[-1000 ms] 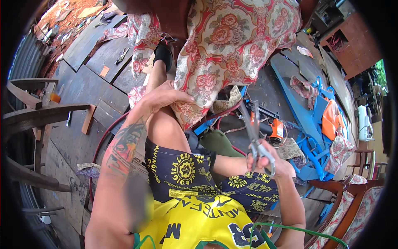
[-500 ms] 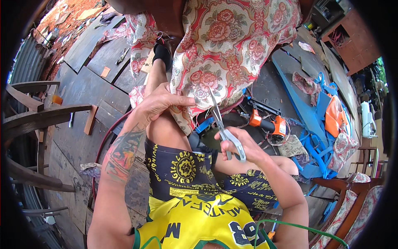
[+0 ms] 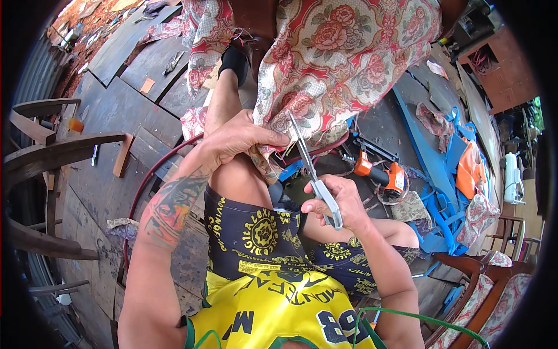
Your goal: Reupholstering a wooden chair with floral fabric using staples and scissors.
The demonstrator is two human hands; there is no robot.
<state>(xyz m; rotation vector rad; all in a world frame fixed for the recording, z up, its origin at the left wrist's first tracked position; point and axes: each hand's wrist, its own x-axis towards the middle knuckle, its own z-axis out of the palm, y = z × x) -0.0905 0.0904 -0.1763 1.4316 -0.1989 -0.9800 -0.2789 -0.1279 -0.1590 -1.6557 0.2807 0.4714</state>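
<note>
Fabric, cream-and-red w/ floral print, hangs in front of us, lower edge loose, prob. part-trimmed; cut extent unclear. Hands apart: our L hand pinches its near corner, R hand grips grey metal scissors, blades overlapping its edge.

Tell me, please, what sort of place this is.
Probably an upholstery workshop: there are scissors at floral fabric, an orange tool resembling a nail gun, and wooden furniture with similar floral covering.

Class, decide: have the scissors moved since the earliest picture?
Yes. Judged against the orange-and-black tool, the scissors have moved left, to the floral fabric.
</note>
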